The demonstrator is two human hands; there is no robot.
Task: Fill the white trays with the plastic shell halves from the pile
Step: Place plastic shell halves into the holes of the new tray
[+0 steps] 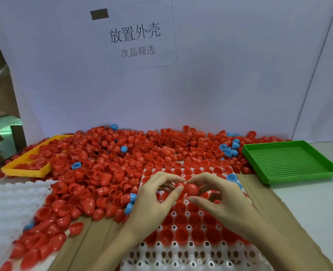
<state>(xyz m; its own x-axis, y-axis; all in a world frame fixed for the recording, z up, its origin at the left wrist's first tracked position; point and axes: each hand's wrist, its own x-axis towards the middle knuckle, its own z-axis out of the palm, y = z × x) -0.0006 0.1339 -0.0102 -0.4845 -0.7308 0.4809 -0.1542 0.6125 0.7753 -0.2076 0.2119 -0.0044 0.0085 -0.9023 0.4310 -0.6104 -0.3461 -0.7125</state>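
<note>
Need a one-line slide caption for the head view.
Both hands pinch red shells above a half-filled white tray.

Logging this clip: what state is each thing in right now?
White tray: middle rows filled with red shells, nearest rows empty.
Red shells: pinched between both hands above the tray.
Left hand: grip on the shells.
Right hand: grip on the shells.
Green tray: empty.
Yellow tray: holds red shells.

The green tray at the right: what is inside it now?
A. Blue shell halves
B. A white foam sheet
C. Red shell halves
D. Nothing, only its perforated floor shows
D: the green tray shows only its bare perforated floor, while the pile of shells stops at its left wall.
</note>
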